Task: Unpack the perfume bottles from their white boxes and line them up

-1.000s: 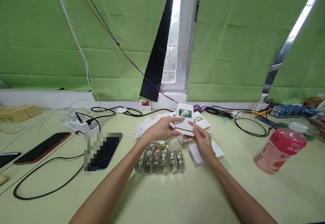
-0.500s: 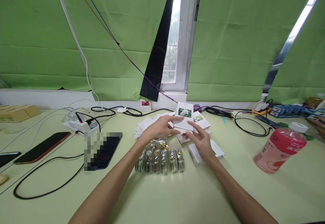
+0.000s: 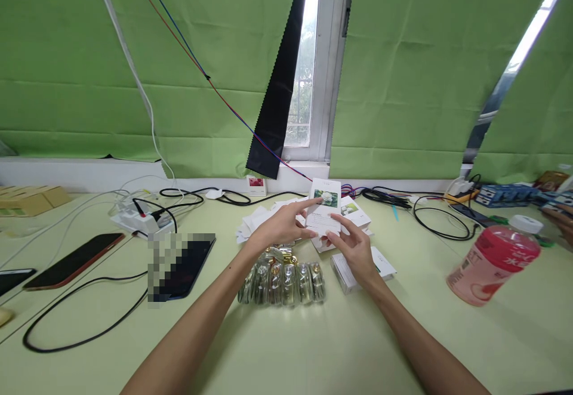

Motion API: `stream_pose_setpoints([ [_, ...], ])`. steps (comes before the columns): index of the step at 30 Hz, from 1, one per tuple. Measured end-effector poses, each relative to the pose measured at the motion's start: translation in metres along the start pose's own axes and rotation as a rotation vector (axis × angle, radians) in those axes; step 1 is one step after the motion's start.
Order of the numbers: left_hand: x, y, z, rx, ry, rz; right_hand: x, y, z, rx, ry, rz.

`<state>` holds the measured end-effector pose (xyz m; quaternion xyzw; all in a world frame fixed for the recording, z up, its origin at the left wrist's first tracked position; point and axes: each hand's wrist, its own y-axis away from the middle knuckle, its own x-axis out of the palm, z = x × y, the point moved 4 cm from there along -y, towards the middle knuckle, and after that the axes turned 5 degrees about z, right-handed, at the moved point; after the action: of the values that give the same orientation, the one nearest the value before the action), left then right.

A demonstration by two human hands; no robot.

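Between my hands is a small white carton (image 3: 326,219) with a white-flower picture on its front, held up with its printed face towards me. My left hand (image 3: 282,225) grips its left side, forefinger across the front. On the lower right, the thumb and fingers of my right hand (image 3: 356,250) pinch it. Just below my left hand stands a row of small clear bottles (image 3: 289,284) in plastic wrap, with metallic tops. More white cartons (image 3: 356,211) lie behind my right hand, and another carton (image 3: 345,277) rests beside my right wrist.
Flat white card pieces (image 3: 253,222) are heaped behind my left hand. A dark phone (image 3: 192,269), a power strip (image 3: 145,222) and a looped black cable (image 3: 76,342) are to the left. A pink drink bottle (image 3: 492,264) stands at right. At the far right edge is another person's hand (image 3: 561,219).
The white carton has tipped slightly more upright, and more of its front print shows. My hands have stayed in nearly the same place around it.
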<state>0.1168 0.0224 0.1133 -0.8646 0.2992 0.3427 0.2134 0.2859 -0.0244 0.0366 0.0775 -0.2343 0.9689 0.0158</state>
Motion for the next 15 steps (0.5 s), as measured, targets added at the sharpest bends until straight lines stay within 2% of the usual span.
stream_pose_setpoints([
  [15,0.0011,0.0010,-0.0025,-0.069,0.047,0.032,0.0005,-0.0003,0.0025,-0.011,0.008,0.017],
])
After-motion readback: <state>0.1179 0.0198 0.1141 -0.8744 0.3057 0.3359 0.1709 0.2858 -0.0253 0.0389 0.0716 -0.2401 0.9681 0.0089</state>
